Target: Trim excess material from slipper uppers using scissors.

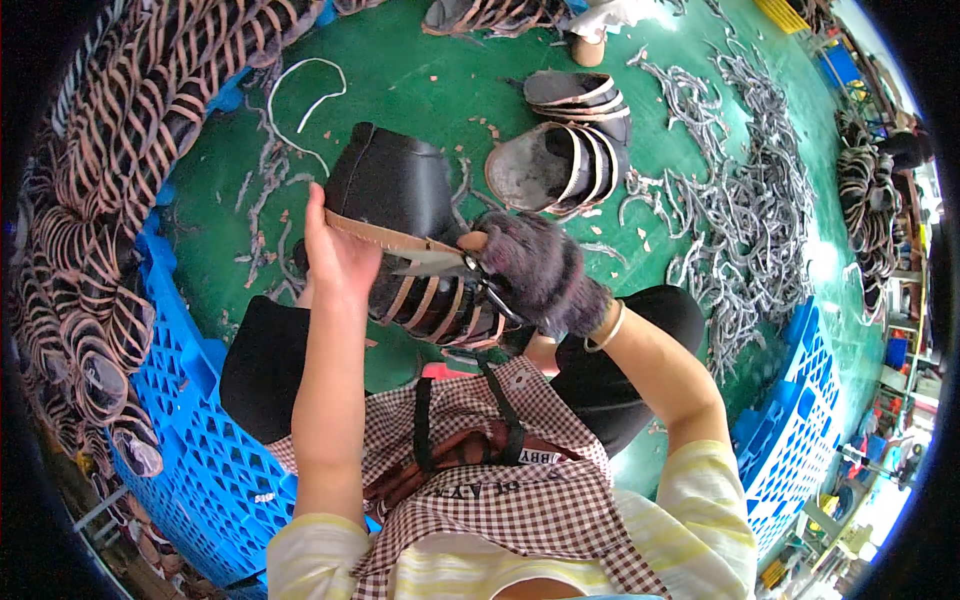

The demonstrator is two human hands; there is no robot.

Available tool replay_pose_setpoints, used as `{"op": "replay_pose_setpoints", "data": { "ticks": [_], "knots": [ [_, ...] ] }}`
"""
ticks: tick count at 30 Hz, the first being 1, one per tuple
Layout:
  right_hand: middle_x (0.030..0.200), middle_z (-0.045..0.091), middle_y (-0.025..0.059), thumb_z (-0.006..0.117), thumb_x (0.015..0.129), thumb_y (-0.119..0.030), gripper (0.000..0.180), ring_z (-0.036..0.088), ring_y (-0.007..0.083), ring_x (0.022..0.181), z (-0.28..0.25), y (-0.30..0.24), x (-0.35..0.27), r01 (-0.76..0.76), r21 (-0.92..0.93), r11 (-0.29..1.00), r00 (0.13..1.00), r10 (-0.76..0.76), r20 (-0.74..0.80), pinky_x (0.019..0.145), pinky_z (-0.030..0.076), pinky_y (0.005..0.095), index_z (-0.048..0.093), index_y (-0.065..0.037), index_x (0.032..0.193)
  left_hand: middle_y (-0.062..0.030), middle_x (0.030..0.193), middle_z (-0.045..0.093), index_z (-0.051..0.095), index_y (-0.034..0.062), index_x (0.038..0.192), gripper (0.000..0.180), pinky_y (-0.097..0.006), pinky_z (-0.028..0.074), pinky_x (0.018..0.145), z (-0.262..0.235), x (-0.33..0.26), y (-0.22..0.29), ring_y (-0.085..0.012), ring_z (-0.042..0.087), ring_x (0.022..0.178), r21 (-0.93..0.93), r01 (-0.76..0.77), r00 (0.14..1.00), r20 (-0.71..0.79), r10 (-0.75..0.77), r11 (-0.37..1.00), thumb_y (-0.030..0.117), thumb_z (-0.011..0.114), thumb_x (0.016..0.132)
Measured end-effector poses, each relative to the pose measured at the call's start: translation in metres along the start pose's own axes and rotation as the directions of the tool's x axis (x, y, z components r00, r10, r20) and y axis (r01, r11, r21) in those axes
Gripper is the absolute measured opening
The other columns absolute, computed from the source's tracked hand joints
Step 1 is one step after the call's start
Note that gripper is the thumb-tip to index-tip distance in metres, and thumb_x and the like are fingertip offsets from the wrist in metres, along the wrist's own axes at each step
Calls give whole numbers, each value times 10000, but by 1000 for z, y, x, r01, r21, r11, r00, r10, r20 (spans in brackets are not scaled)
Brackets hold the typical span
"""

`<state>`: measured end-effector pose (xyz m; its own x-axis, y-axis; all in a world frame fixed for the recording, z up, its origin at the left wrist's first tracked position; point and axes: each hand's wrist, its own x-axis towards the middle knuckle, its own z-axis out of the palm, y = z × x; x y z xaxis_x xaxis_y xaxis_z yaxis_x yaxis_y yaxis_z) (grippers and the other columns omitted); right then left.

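My left hand point(340, 245) holds up a black leather shoe upper point(400, 185) by its side, the thumb along the outside and the palm beneath. A tan edge runs along the upper's lower rim. My right hand point(540, 268), in a dark fuzzy glove with a bare fingertip showing, is closed on a pair of scissors point(425, 262). The silvery blades lie along the tan rim, just right of my left hand. Under the scissors, between my legs, is a nested stack of similar black uppers point(440, 308).
Two small stacks of uppers point(535, 165) lie ahead on the green floor. Grey trimmed strips point(745, 210) heap up to the right. Long rows of nested uppers point(95, 215) curve along the left. Blue plastic pallets point(185, 400) stand at both sides. A white cord point(310, 62) lies ahead.
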<state>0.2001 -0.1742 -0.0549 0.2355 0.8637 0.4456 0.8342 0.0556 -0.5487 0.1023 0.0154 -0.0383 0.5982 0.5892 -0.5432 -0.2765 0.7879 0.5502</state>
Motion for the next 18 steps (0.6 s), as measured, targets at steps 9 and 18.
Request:
{"op": "replay_pose_setpoints", "data": {
  "ticks": [9,18],
  "knots": [
    [887,597,191,477,808,-265,290,583,383,830,26,228,-30,-720,-555,417,582,799,-154,698,461,470,444,-123,1058,-233,725,560,486,19,867,178,-471,405,641,-147,90,-62,-414,551,749,927,-239,888,329,322,-289,136,581,772],
    [1026,558,235,420,824,-259,345,536,394,959,30,283,-41,-886,-339,318,389,906,-166,789,419,465,442,-136,1146,-203,784,552,555,-17,876,285,-422,405,717,-226,131,-114,-373,531,784,984,-8,996,-8,-90,-179,257,486,838]
  ]
}}
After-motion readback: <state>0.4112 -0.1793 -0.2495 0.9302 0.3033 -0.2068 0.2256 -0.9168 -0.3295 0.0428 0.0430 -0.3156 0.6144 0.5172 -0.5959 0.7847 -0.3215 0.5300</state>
